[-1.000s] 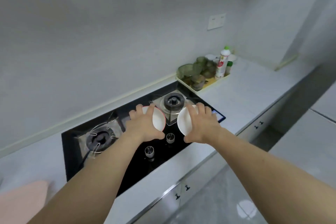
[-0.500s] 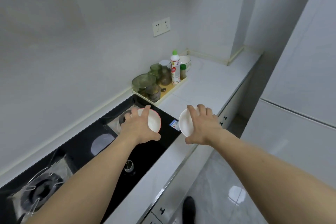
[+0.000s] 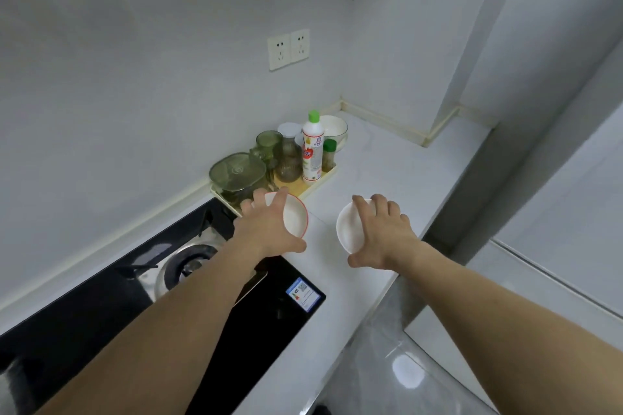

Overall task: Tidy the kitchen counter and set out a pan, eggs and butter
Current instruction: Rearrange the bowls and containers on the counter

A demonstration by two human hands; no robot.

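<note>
Left hand (image 3: 269,229) grips small white bowl with red rim (image 3: 296,219), fingers over far edge, thumb at near edge, above far right corner of black gas hob (image 3: 236,313). Blue label (image 3: 302,293) on hob has QR code; text too small to read. Beyond: tray (image 3: 320,184) with green glassware, white bottle with green cap (image 3: 313,148), its writing unreadable. Right hand (image 3: 381,236) grips plain white bowl (image 3: 350,232) same way, above white counter (image 3: 404,172).
</note>
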